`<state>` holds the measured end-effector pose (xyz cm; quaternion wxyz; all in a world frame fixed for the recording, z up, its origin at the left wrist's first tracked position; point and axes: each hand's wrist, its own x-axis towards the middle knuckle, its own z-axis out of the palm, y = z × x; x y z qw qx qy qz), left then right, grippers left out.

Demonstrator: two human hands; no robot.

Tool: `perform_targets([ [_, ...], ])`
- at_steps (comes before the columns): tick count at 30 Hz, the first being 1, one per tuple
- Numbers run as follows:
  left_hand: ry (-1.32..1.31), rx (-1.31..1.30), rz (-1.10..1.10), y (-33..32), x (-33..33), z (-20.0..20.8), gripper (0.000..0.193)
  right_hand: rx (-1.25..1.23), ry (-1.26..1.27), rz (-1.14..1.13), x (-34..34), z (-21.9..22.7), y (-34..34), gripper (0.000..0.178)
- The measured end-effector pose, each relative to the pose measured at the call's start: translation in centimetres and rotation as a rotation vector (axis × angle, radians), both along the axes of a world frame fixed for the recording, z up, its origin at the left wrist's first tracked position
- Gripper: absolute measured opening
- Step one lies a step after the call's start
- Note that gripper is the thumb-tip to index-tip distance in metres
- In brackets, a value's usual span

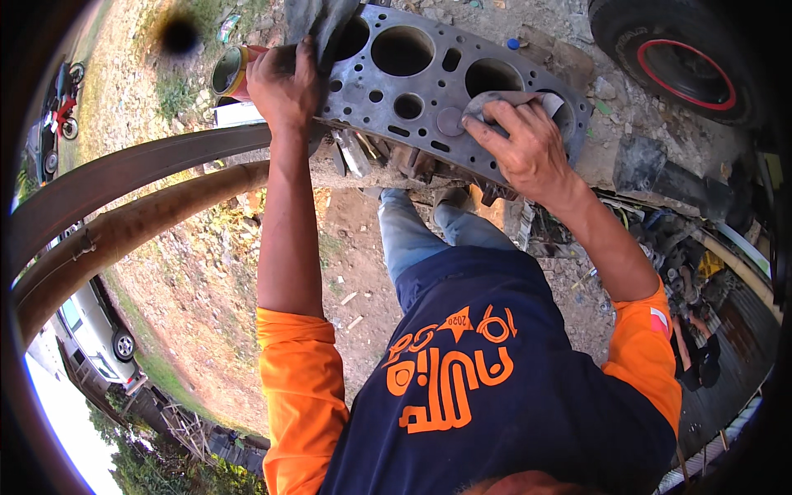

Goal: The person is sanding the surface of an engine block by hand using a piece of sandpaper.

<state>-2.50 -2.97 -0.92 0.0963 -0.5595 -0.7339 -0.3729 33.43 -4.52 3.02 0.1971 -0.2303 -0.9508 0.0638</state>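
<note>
A grey metal engine block point(417, 103) lies in front of me, its flat top face pierced by large cylinder bores and smaller holes. My right hand point(524, 144) presses a folded piece of sandpaper point(478, 106) onto that face, near the right-hand bores; a pale end of the sheet sticks out past the fingers. My left hand point(285, 87) is closed at the block's left end, its fingertips hidden. Beside it are a dark cloth point(318, 21) and a red and yellow open tin can point(232, 74); which of these it grips, I cannot tell.
A wheel with a red rim point(689, 74) stands at the far right. Two curved brown beams point(140, 169) cross the left side. Metal parts point(652, 235) are heaped at right, near another person point(697, 351). A light-coloured car point(95, 330) and a red motorcycle point(62, 115) are farther left.
</note>
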Motion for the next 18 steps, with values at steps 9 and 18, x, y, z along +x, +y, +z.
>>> perform_targets([
  [9, -0.092, 0.048, -0.045, 0.2, 0.0, -0.4, 0.042, 0.052, 0.001, -0.017, 0.2, -0.1, 0.8, 0.030],
  [18, -0.106, 0.032, -0.030, 0.0, 0.2, 0.0, 0.041, -0.004, 0.067, -0.024, -0.4, -0.3, 0.0, 0.032],
])
